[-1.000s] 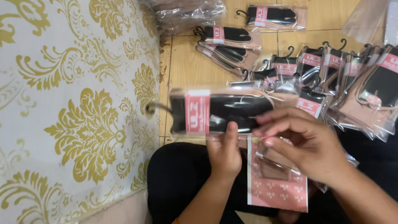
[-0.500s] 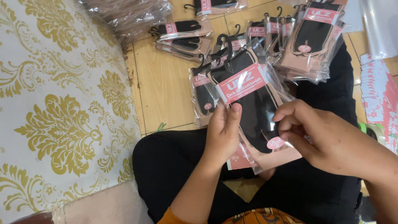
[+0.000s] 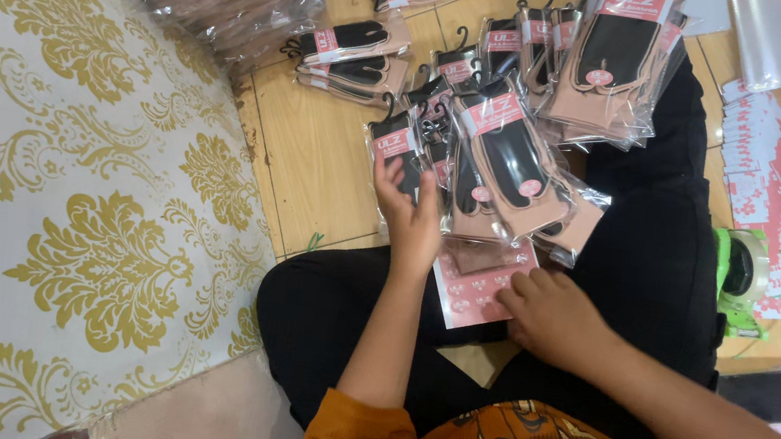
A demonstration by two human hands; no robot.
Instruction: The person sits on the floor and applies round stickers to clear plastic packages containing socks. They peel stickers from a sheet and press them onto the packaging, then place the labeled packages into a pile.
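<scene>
packaged socks (image 3: 507, 159) lie fanned over the person's lap and the wooden floor (image 3: 321, 141), each a dark sock on a pink backing card, sealed in a clear sleeve with a pink label band and a small black hanger hook at the top. the left hand (image 3: 411, 217) holds the near end of this fan, thumb on top and fingers curled round the edge of the packs, so the fingers are closed on the bundle. the right hand (image 3: 553, 314) rests on a loose pink card (image 3: 476, 295) lying on the black trousers (image 3: 642, 270), fingers bent and pressing down on it; whether they pinch the card or only touch it cannot be told. the step in hand appears to be gathering finished packs into a bundle while one card waits to be dealt with. the next move calls for a steady grip by the left hand, since the slick sleeves are likely to slide apart, and for the right hand to lift the thin card cleanly off the cloth. a further stack of packs (image 3: 614, 58) sits beyond, a green tape dispenser (image 3: 741, 277) lies on the floor at the right near sheets of pink cards (image 3: 764, 166), and a gold-patterned cloth (image 3: 66, 190) covers the left.
</scene>
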